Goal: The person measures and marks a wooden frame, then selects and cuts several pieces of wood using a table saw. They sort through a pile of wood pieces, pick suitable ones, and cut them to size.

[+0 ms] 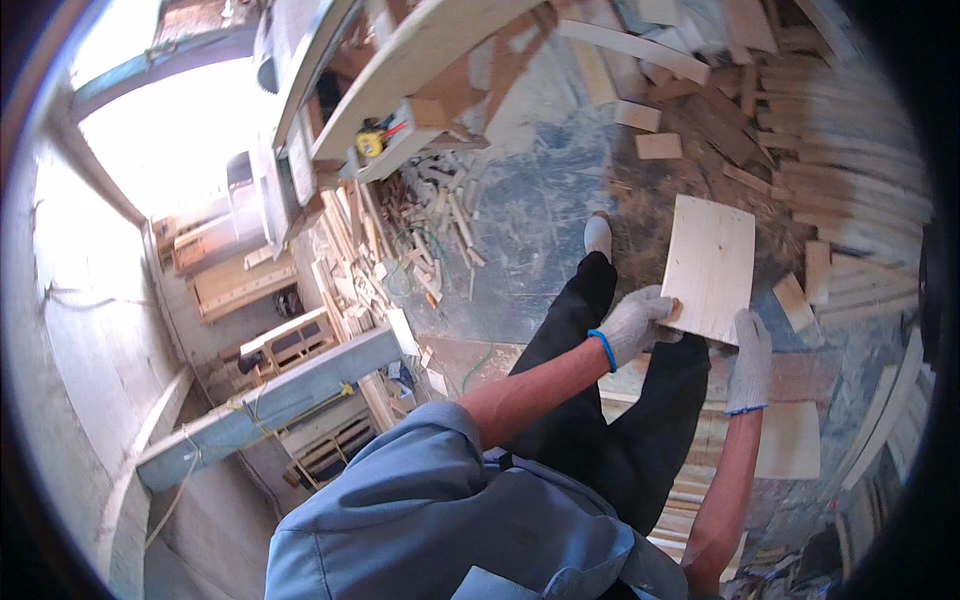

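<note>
A pale rectangular wooden board [709, 262] is held in front of my legs, right of centre. My left hand [642, 323], in a whitish knit glove with a blue cuff, grips the board's lower left corner. My right hand [749, 355], gloved the same way, holds the lower right corner, its fingers partly hidden by the board. My foot in a light shoe [597, 235] is on the floor left of the board.
A wooden bench [425, 45] with a yellow tape measure [369, 142] stands at the top. Offcuts [445, 225] lie heaped left of centre and more pieces [657, 146] lie around the right. A grey beam [255, 415] crosses the left, beside a wall [85, 300].
</note>
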Motion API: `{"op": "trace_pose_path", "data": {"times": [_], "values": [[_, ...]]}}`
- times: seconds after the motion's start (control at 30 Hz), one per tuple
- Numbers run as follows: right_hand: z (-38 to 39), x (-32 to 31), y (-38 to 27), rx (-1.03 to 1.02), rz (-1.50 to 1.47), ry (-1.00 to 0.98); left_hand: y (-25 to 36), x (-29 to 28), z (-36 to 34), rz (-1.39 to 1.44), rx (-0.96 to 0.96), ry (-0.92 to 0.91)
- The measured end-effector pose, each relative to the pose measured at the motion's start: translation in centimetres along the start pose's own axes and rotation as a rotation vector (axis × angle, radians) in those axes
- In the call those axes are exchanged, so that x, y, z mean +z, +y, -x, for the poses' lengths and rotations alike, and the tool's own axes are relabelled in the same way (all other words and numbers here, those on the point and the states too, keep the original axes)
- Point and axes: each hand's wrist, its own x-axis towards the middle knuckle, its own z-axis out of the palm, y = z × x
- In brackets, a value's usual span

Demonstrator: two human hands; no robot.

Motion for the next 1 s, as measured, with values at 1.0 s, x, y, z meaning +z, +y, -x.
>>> {"op": "trace_pose_path", "data": {"times": [1.0], "values": [[2.8,44.2,5.3,-1.138,1.359,-0.301,18.3,-31.5,15.5,0.417,0.416,-0.128]]}}
